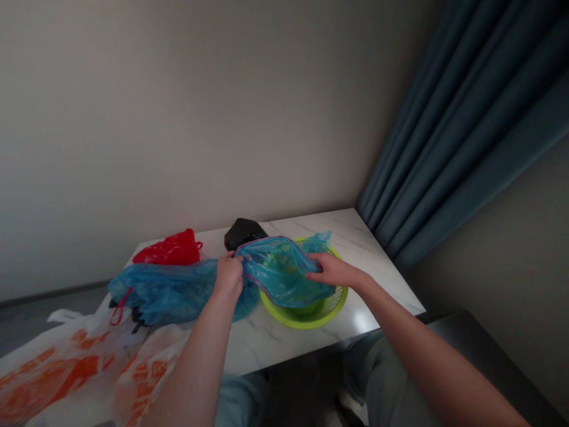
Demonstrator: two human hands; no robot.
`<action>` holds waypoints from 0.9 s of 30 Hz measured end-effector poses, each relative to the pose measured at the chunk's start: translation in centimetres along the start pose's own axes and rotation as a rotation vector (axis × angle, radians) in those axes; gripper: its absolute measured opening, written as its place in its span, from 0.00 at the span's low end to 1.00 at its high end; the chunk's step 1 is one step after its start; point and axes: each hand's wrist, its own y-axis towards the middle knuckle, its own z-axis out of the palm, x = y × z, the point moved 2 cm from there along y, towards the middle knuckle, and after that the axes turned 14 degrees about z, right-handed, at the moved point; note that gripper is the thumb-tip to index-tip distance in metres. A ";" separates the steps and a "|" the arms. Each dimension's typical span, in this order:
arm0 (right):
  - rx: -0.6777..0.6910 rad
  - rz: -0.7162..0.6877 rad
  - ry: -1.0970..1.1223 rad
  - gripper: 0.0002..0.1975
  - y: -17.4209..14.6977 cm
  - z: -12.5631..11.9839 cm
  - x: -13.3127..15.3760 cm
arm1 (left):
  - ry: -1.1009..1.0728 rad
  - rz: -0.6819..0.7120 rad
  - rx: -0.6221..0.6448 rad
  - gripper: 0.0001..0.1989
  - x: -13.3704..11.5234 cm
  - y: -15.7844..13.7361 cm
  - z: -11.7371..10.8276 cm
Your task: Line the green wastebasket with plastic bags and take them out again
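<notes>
A translucent blue plastic bag (284,273) with a pink drawstring edge is stretched between my hands. My left hand (230,274) is closed on the bag's left end. At the other side my right hand (329,270) has its thumb and fingers around the bag's right part. Beneath the bag stands a lime-green plastic basket (297,323), partly covered by it. Under my left forearm and to its left, another crumpled blue plastic bag (173,290) with a pink tie spreads over the table.
A red plastic bag (173,249) and a black plastic bundle (243,231) lie at the back of the white marbled table (262,347). White carrier bags with orange print (57,373) fill the front left. A blue curtain (448,130) hangs at the right.
</notes>
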 end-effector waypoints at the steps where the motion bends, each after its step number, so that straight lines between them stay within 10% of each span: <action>1: 0.051 0.015 0.067 0.10 -0.2 0.0 0.2 | 0.001 0.010 -0.028 0.08 0.0 0.1 -0.1; 8: 0.753 0.263 0.267 0.25 -2.5 1.0 1.9 | -0.040 0.114 0.081 0.12 -0.7 -0.4 0.1; 15: -0.175 0.132 0.381 0.17 0.7 1.0 0.9 | -0.038 0.088 0.313 0.20 -1.7 -2.0 1.3; 27: -0.628 0.104 0.665 0.09 2.8 -0.7 -1.2 | 0.110 0.187 0.347 0.25 -1.8 -2.3 1.3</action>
